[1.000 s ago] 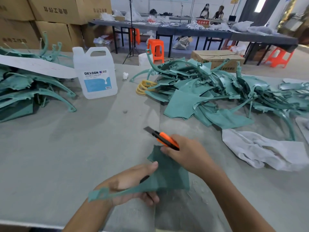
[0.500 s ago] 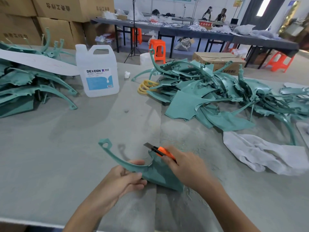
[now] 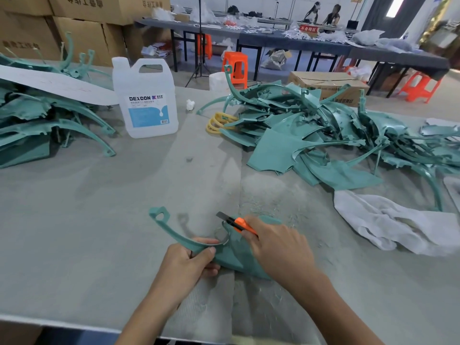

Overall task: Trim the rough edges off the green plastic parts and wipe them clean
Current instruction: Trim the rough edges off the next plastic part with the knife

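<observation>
The grey tabletop carries two heaps of green parts: a big tangled pile on the right and a stacked pile on the left. The parts look thin, light and springy, a flat panel running into a long curved arm. They will probably flex under a blade and are best gripped where arm meets panel. A crumpled white cloth lies just beside the tangled pile, handy for wiping. A translucent jug stands between the heaps, well apart from the work. The part in hand sits near the front edge. The left hand curls fingers and thumb round the arm's root. The right hand is wrapped round an orange utility knife, blade at the inner curve. Fine shavings litter the tabletop nearby; nothing seems to block the cut.
</observation>
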The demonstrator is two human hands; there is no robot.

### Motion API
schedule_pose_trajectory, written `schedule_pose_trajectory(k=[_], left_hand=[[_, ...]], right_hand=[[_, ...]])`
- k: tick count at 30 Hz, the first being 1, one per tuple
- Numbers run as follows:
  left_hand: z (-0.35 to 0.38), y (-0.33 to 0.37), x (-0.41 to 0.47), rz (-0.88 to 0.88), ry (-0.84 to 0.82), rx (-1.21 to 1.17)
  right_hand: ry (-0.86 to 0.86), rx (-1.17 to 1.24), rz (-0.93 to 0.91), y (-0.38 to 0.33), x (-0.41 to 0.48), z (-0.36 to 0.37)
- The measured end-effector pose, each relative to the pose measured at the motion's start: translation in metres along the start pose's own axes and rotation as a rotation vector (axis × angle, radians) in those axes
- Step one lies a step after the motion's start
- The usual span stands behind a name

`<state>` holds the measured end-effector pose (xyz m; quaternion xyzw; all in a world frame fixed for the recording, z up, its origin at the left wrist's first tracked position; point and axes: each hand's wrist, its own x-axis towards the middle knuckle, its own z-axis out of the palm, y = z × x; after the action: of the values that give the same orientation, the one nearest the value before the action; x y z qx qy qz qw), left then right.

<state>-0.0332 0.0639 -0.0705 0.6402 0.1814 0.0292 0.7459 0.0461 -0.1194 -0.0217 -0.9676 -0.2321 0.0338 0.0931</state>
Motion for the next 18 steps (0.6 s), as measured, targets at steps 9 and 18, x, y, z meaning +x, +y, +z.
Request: schedule_pose_trajectory(k=[9, 18], left_hand=[[0.000, -0.001, -0.002, 0.000, 0.016, -0.011], [-0.002, -0.001, -0.002, 0.014, 0.035, 0.024]], right_hand=[[-0.013, -0.013, -0.014, -0.003, -0.002, 0.002], [0.017, 0.049, 0.047, 0.010, 0.005, 0.005]])
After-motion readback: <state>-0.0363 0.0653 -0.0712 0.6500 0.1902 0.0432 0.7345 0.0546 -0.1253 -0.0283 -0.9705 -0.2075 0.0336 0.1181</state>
